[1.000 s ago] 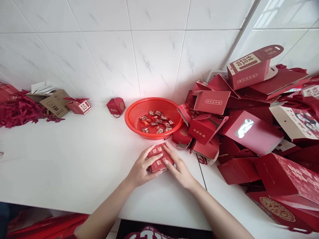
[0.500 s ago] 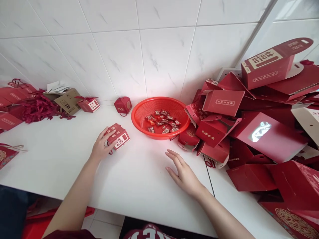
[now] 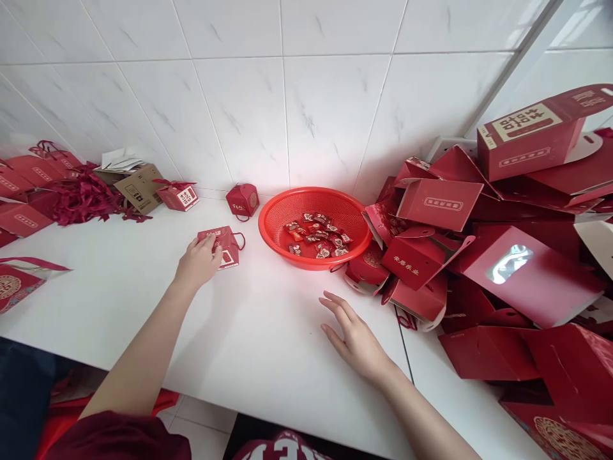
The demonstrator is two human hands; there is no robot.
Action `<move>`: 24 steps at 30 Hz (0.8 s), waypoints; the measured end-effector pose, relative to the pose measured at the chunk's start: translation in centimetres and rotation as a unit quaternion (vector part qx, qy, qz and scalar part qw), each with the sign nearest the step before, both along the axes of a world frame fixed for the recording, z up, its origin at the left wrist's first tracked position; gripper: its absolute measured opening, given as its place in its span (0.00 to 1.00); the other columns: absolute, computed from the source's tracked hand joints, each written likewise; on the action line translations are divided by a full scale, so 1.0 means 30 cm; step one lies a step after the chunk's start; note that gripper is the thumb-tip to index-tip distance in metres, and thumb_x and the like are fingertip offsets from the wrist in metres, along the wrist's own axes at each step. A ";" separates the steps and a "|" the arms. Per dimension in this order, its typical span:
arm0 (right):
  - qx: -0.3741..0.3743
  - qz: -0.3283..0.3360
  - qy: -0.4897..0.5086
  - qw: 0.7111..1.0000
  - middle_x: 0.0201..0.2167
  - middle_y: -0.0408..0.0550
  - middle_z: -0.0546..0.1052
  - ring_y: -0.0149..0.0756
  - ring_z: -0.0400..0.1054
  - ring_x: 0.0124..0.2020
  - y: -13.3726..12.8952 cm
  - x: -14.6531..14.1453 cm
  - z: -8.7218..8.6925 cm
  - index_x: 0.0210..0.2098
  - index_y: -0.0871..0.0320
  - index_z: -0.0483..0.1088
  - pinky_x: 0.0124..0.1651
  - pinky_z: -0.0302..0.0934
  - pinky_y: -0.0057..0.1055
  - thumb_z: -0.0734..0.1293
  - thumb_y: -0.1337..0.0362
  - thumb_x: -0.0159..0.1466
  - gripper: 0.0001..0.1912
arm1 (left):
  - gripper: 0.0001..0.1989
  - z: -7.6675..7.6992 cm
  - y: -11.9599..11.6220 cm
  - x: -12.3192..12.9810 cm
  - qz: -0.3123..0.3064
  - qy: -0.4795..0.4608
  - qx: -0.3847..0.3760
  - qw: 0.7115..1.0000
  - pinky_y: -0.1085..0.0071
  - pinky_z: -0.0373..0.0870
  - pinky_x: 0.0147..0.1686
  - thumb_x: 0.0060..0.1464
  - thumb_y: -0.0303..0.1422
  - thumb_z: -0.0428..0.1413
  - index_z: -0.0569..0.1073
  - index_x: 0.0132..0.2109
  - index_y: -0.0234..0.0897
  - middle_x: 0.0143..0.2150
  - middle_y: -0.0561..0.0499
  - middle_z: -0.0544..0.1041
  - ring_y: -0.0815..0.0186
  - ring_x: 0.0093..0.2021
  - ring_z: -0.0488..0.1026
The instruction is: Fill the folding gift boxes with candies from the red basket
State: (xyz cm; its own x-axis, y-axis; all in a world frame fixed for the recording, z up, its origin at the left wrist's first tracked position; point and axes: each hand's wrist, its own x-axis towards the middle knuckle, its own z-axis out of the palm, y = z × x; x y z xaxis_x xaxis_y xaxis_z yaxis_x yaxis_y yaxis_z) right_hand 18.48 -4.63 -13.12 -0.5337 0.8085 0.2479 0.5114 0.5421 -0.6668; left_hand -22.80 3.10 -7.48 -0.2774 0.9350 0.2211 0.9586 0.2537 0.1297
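Observation:
My left hand (image 3: 198,260) is on the left side of a small red gift box (image 3: 225,245) with a white printed panel and a dark red cord loop. Its fingers curl over the box top, and the thumb is hidden. Above the white table, my right hand (image 3: 357,342) is open with nothing in it, fingers spread and pointing left. A red plastic basket (image 3: 268,235) beyond both hands holds several wrapped candies (image 3: 320,236).
Unfilled-looking red boxes (image 3: 435,201) form a tall pile at the right. Two small boxes, a ribboned one (image 3: 179,197) and a plain one (image 3: 242,201), stand near the tiled wall. Dark red ribbons (image 3: 83,199) and a brown carton (image 3: 138,188) lie left.
The small box under my left hand has moved back and turned, its cord loop now facing right. My right hand has barely moved. The view has shifted slightly left.

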 end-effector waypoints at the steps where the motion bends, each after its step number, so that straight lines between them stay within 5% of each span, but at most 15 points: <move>1: 0.000 0.001 -0.003 1.000 0.68 0.51 0.60 0.43 0.59 0.66 0.000 0.000 0.000 0.67 0.47 0.54 0.63 0.64 0.46 0.58 0.63 0.72 0.25 | 0.33 -0.004 0.005 0.032 0.008 0.022 0.001 1.000 0.44 0.69 0.52 0.61 0.39 0.45 0.59 0.69 0.28 0.67 0.36 0.64 0.37 0.64 0.59; 6: 0.013 0.003 -0.010 1.000 0.67 0.52 0.60 0.43 0.61 0.65 0.007 0.000 -0.003 0.66 0.48 0.55 0.61 0.65 0.46 0.58 0.64 0.72 0.24 | 0.36 -0.007 0.035 0.102 0.027 0.118 -0.005 0.993 0.45 0.70 0.46 0.60 0.35 0.45 0.53 0.68 0.11 0.64 0.20 0.62 0.32 0.61 0.59; 11: 0.017 0.010 -0.007 1.000 0.67 0.52 0.61 0.44 0.61 0.65 0.012 0.004 -0.006 0.68 0.47 0.52 0.61 0.65 0.47 0.58 0.64 0.72 0.26 | 0.34 0.031 0.062 -0.037 -0.020 0.084 0.004 0.996 0.41 0.59 0.58 0.60 0.45 0.48 0.61 0.67 0.27 0.55 0.30 0.75 0.41 0.60 0.66; 14: 0.014 0.023 -0.010 1.000 0.66 0.52 0.62 0.42 0.63 0.64 0.012 0.005 -0.006 0.68 0.48 0.51 0.61 0.66 0.46 0.58 0.65 0.72 0.26 | 0.31 0.017 0.053 -0.134 -0.067 0.011 -0.020 0.997 0.36 0.46 0.65 0.60 0.48 0.48 0.64 0.66 0.39 0.66 0.41 0.66 0.40 0.70 0.53; 18: 0.019 0.033 -0.013 0.999 0.66 0.52 0.63 0.42 0.66 0.61 0.011 0.004 -0.011 0.67 0.48 0.52 0.59 0.68 0.45 0.57 0.65 0.72 0.25 | 0.34 -0.033 0.016 -0.186 -0.145 -0.085 0.016 0.986 0.48 0.58 0.65 0.60 0.50 0.50 0.57 0.70 0.47 0.75 0.49 0.48 0.45 0.72 0.49; 21: 0.017 0.033 -0.016 0.999 0.65 0.52 0.63 0.41 0.68 0.60 0.010 0.001 -0.019 0.68 0.47 0.51 0.59 0.69 0.44 0.57 0.65 0.72 0.26 | 0.32 -0.050 0.009 -0.200 -0.172 -0.104 0.025 0.979 0.47 0.57 0.66 0.60 0.51 0.51 0.63 0.68 0.47 0.76 0.50 0.33 0.43 0.74 0.39; 24: 0.006 0.040 -0.019 0.999 0.65 0.52 0.64 0.41 0.68 0.60 0.012 -0.001 -0.024 0.68 0.47 0.52 0.59 0.69 0.44 0.57 0.65 0.72 0.26 | 0.29 -0.050 0.025 -0.216 -0.170 -0.120 0.021 0.978 0.45 0.56 0.66 0.60 0.50 0.51 0.69 0.64 0.44 0.76 0.47 0.37 0.41 0.74 0.38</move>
State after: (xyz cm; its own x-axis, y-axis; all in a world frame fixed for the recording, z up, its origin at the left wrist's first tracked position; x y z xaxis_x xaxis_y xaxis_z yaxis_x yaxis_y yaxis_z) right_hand 18.45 -4.28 -13.85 -0.6066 0.7592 0.2360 0.4909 0.5911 -0.6400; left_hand -29.27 3.86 -8.98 0.0001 0.9734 0.2290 0.9273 -0.0858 0.3645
